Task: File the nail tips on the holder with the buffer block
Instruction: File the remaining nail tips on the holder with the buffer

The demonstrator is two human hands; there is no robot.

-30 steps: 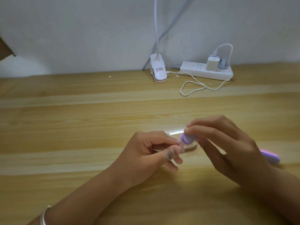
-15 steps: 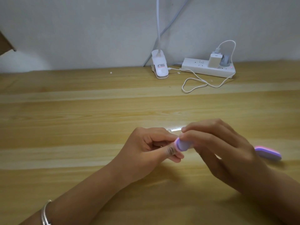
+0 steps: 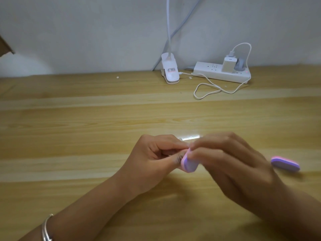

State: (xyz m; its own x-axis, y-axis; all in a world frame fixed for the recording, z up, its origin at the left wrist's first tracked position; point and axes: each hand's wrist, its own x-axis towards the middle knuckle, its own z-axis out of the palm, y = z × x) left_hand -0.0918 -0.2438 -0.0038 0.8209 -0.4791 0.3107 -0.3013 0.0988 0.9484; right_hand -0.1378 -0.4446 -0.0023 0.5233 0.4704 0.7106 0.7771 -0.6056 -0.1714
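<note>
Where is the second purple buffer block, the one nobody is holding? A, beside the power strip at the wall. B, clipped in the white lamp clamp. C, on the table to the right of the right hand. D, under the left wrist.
C: the spare buffer block lies flat on the table, just right of the right hand.

left hand (image 3: 152, 160) pinched, right hand (image 3: 231, 164) gripping
</note>
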